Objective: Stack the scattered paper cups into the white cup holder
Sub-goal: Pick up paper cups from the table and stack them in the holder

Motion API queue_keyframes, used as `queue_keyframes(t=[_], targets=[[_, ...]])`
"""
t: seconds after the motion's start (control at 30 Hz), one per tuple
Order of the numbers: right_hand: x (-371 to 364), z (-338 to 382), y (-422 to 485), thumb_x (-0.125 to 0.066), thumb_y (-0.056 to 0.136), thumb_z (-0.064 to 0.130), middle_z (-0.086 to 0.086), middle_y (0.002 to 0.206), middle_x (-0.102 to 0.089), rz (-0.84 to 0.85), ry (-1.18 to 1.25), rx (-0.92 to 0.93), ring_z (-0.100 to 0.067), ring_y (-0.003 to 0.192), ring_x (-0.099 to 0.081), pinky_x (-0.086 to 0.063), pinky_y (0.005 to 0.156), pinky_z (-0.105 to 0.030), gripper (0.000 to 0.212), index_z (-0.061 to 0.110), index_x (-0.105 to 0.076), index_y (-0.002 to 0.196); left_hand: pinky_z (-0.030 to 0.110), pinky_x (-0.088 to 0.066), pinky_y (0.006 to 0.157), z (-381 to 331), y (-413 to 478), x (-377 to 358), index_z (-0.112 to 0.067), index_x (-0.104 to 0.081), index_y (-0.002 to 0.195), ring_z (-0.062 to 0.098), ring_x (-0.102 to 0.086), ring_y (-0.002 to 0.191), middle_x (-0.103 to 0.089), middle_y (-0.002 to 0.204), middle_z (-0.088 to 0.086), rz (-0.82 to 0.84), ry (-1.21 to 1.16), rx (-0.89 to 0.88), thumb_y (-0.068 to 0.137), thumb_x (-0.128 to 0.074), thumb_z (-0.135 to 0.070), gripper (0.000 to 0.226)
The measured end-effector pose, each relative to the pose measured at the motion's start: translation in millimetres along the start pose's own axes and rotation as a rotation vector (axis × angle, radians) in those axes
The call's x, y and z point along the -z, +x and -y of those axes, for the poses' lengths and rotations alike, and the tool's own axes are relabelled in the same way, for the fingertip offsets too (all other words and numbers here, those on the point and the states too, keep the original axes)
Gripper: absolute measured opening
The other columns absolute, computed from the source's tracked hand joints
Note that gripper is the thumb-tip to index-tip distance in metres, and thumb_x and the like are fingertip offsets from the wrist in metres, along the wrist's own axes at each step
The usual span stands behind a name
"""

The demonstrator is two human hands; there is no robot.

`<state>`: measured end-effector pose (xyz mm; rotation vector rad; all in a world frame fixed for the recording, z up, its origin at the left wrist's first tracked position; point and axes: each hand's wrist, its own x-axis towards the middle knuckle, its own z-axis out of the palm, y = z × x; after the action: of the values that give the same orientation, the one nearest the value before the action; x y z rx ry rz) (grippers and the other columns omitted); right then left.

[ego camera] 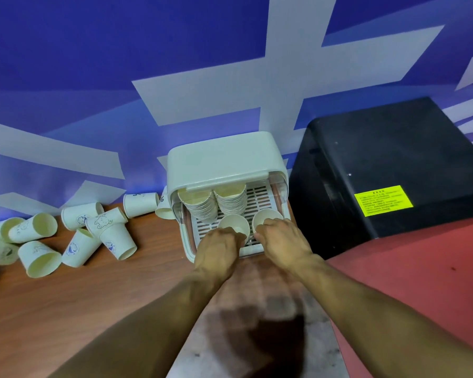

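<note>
My left hand [221, 248] grips a paper cup [236, 227] in the white cup holder [221, 159]; at three o'clock, my right hand [283, 240] seemingly grips a second cup [266, 217].

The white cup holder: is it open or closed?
Open: the white cup holder shows its slatted tray and two cup stacks uncovered at the front.

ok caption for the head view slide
Left hand and right hand each hold a paper cup in the white cup holder; scattered cups lie beside it.

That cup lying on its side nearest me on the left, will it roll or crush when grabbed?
Probably rolls in a curve: the cup lies on its tapered side. Likely light and crushable, being thin paper.
</note>
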<state>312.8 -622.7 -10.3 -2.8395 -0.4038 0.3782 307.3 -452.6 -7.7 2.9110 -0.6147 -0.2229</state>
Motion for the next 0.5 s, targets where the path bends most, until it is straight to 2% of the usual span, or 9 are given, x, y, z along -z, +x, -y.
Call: queue_keyframes(t=[0.23, 0.37, 0.43, 0.5], targets=[[-4.1, 5.2, 5.8, -0.043, 0.099, 0.031, -0.004, 0.094, -0.064, 0.000, 0.047, -0.038, -0.027, 0.090, -0.058, -0.037, 0.084, -0.034, 0.029, 0.015, -0.066, 0.094, 0.028, -0.030, 0.063, -0.3, -1.0, -4.5, -0.021, -0.069, 0.102, 0.032, -0.061, 0.089, -0.066, 0.099, 0.008, 0.035, -0.027, 0.047, 0.096, -0.046, -0.027, 0.024], [1.8, 9.1, 8.7, -0.048, 0.096, 0.033, -0.004, 0.088, -0.063, 0.024, 0.105, -0.118, -0.027, 0.085, -0.059, -0.036, 0.069, -0.030, 0.028, 0.014, -0.065, 0.084, 0.030, -0.035, 0.067, 0.3, 1.1, -5.9, -0.023, -0.070, 0.103, 0.030, -0.062, 0.096, -0.066, 0.102, 0.007, 0.067, -0.109, 0.116, 0.095, -0.054, -0.026, 0.018], [6.4, 13.1, 6.1, -0.053, 0.093, 0.037, -0.001, 0.086, -0.059, 0.008, 0.129, -0.140, -0.025, 0.086, -0.058, -0.033, 0.064, -0.027, 0.026, 0.014, -0.064, 0.085, 0.031, -0.043, 0.077, 6.0, 0.3, -7.5, -0.023, -0.070, 0.110, 0.028, -0.062, 0.104, -0.068, 0.109, 0.006, 0.065, -0.244, 0.179, 0.092, -0.060, -0.031, 0.022], [10.3, 19.8, 0.6, -0.058, 0.091, 0.036, -0.001, 0.092, -0.059, -0.068, 0.120, -0.122, -0.023, 0.089, -0.057, -0.032, 0.066, -0.026, 0.024, 0.013, -0.065, 0.093, 0.030, -0.045, 0.091, 13.8, -3.8, -5.0, -0.024, -0.069, 0.118, 0.022, -0.060, 0.112, -0.068, 0.119, 0.001, 0.037, -0.362, 0.221, 0.088, -0.067, -0.035, 0.032]])
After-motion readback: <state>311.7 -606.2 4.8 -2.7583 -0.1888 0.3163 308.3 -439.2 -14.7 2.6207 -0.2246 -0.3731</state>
